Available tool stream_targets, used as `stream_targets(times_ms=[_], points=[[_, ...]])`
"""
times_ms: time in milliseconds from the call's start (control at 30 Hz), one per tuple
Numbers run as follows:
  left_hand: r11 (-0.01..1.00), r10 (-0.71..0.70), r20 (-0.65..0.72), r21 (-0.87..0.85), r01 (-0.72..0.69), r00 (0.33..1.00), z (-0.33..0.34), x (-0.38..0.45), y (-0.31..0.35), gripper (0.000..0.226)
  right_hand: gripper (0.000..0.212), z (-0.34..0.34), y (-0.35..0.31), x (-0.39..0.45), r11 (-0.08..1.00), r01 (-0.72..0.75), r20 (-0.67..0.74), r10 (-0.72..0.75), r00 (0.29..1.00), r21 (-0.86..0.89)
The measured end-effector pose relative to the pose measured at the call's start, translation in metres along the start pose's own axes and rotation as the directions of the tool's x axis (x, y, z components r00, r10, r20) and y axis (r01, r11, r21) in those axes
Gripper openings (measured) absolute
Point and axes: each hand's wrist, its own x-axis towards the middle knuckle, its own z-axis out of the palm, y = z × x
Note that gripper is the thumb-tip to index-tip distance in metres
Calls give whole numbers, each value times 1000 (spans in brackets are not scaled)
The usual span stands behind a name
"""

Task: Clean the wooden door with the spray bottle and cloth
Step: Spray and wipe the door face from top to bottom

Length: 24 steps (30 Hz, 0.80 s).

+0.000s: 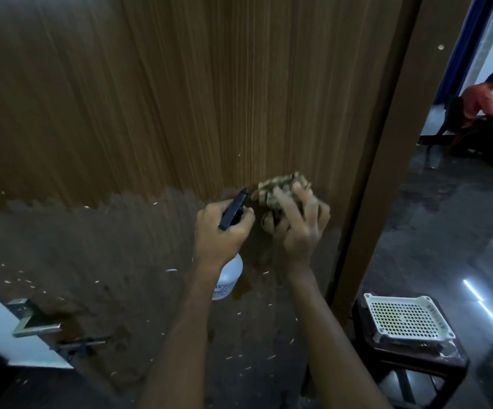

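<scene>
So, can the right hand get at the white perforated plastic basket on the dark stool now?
Probably not at once: the right hand holds the crumpled cloth against the wooden door. The basket lies uncovered, below right.

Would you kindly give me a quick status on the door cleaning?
Left hand grips spray bottle. Right hand presses cloth on wooden door. Nothing in the way.

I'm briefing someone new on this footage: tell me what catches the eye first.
First, the two hands at centre: the left hand grips a spray bottle, the right hand presses a crumpled cloth on the door. Next, the door's jagged line, lighter above and darker below. Lower right, a white basket sits on a dark stool.
</scene>
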Motion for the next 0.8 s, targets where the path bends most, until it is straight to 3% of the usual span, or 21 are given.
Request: stream_targets(times_ms=[100,267,333,467,533,700,800], points=[[999,30,-16,-32,-30,999,-6,2,0,38,38,-2,-1,-20,999,-43,43,43,998,1],[998,64,-15,10,-64,998,-14,2,-3,40,35,6,-28,64,997,68,-78,-64,995,46],[999,51,-16,10,-50,999,-17,0,-5,39,32,14,-32,55,996,69,-82,-65,995,50],[999,38,-33,-25,-39,999,-25,1,-9,37,20,12,-18,-36,999,44,88,-44,995,0],[998,59,-44,-4,-59,997,-29,-1,-9,37,18,9,-20,-43,999,42,120,-40,992,-11],[998,60,-90,-1,-60,994,-39,0,-9,40,26,26,-65,42,998,66,-42,-65,997,21],[999,33,-80,-31,-36,996,-47,-2,-14,39,27,34,-65,12,998,53,-15,-53,998,28]])
